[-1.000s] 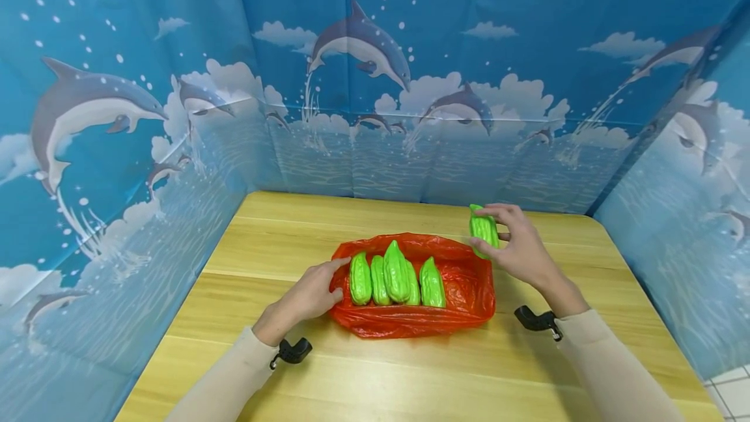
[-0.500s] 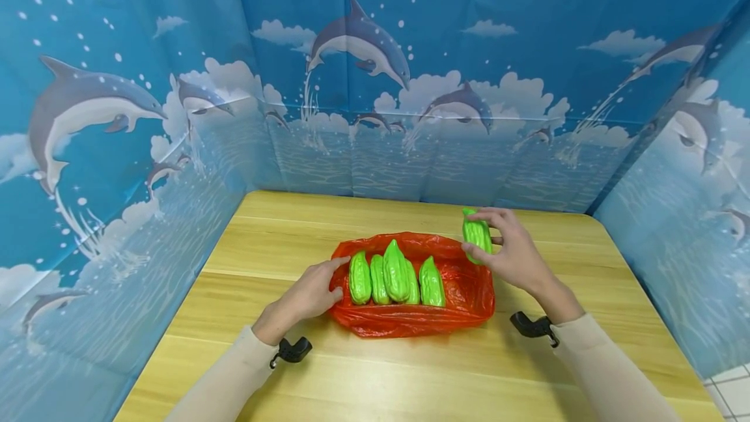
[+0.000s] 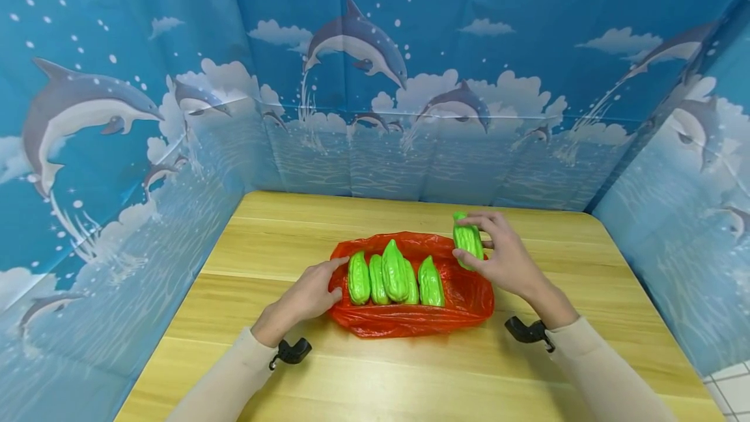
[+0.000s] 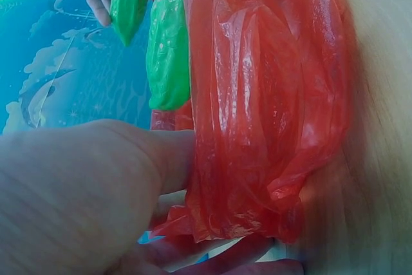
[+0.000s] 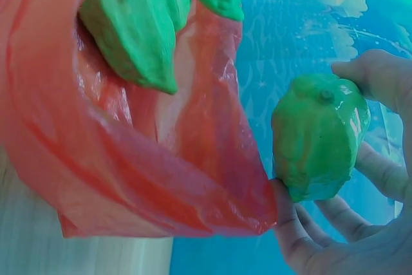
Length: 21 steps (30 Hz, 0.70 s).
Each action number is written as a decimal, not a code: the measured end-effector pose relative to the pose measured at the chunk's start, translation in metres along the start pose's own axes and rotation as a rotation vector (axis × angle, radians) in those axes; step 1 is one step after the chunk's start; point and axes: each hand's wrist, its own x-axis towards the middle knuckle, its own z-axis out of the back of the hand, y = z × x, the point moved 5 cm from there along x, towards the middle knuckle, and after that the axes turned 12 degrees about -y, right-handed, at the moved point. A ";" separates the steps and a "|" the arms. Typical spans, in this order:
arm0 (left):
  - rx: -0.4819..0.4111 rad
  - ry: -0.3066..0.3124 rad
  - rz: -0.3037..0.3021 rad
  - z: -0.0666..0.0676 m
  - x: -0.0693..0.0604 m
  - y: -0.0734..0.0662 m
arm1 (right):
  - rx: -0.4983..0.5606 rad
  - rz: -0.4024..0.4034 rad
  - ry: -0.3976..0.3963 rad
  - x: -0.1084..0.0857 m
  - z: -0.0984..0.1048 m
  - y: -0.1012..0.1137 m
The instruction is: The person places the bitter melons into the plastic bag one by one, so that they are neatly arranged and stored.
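Note:
A red plastic bag lies on the table with its mouth spread wide. Several green, ridged bitter melons stand in it, tips up, toward its left and middle. My left hand holds the bag's left end, its thumb passing behind the bag's edge in the left wrist view. My right hand grips another bitter melon between thumb and fingers, above the bag's right back rim. In the right wrist view this bitter melon appears end-on, beside the bag wall.
The wooden table carries the bag near its middle. Blue curtains printed with dolphins rise behind the table and on both sides. A black wrist mount sits on the left sleeve, another black mount on the right.
My right hand has carried its bitter melon a little leftward and toward me, over the bag's right back rim. My left hand and the bag have stayed in place.

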 end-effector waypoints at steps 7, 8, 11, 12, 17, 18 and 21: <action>-0.003 -0.003 -0.006 0.000 0.000 0.000 | -0.009 0.007 -0.003 -0.004 -0.004 0.008; -0.003 -0.003 -0.007 0.000 0.000 0.000 | -0.009 0.011 -0.005 -0.005 -0.004 0.009; -0.006 -0.001 -0.008 -0.001 -0.001 0.001 | -0.014 0.025 -0.008 -0.007 -0.006 0.013; -0.005 -0.001 -0.009 -0.001 -0.001 0.001 | -0.015 0.028 -0.007 -0.007 -0.007 0.015; -0.004 0.001 -0.009 -0.001 -0.001 0.001 | -0.017 0.033 0.003 -0.011 -0.011 0.020; -0.004 0.001 -0.009 -0.001 -0.001 0.001 | -0.017 0.035 0.003 -0.011 -0.012 0.021; -0.003 0.003 -0.006 -0.001 0.000 0.001 | -0.020 0.050 0.005 -0.013 -0.015 0.024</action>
